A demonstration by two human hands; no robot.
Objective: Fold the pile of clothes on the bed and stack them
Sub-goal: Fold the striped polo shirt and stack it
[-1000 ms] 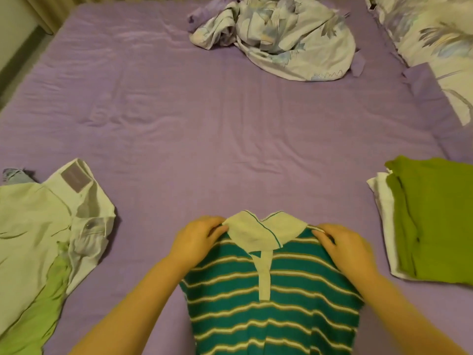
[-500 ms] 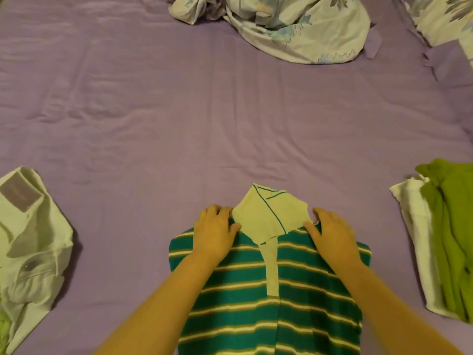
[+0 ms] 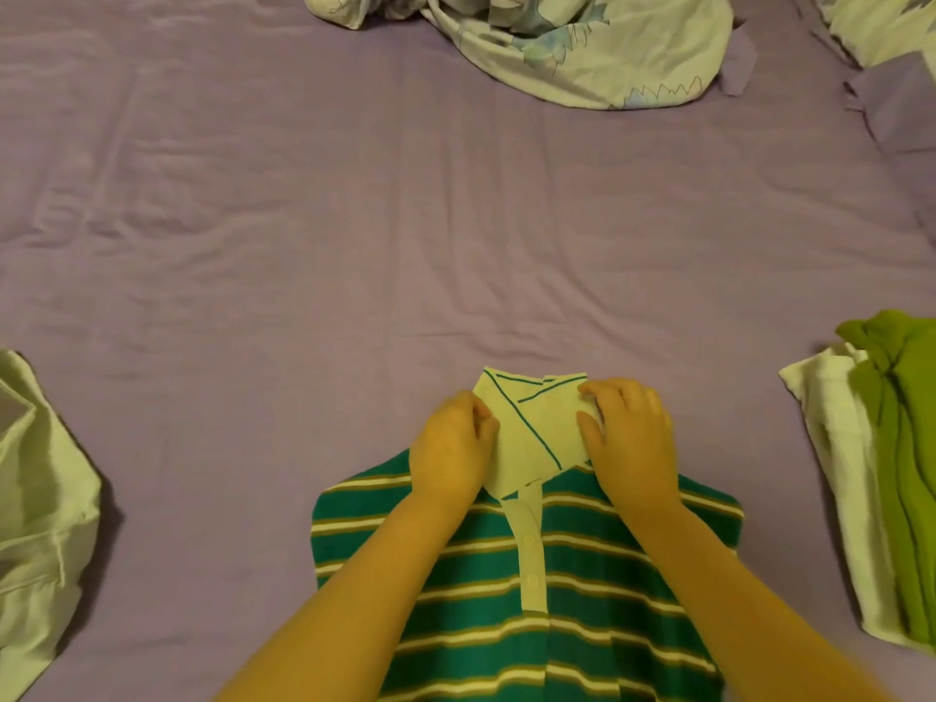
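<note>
The green polo shirt with white and tan stripes lies front up on the purple bed sheet at six o'clock. Its lower part runs off the bottom edge, and both forearms cover much of its chest, so its length and any sleeves cannot be made out.

The left hand grips the pale collar from nine o'clock, fingers curled onto its edge. The right hand pinches the collar from three o'clock, its fingertips bent over the far corner. The hands hide the collar's side edges.

At nine o'clock a pale cream garment is cut off by the left border. At three o'clock a stack of a white folded cloth under a bright green folded garment is cut by the right border. At twelve o'clock a crumpled floral bed linen heap runs out of view at the top, and a patterned pillow shows only a corner at one o'clock.

Compared with half a second ago, both hands have moved up off the shirt's shoulders and closed in on the collar, whose flaps now lie crossed rather than spread. The side piles sit further out in view.
</note>
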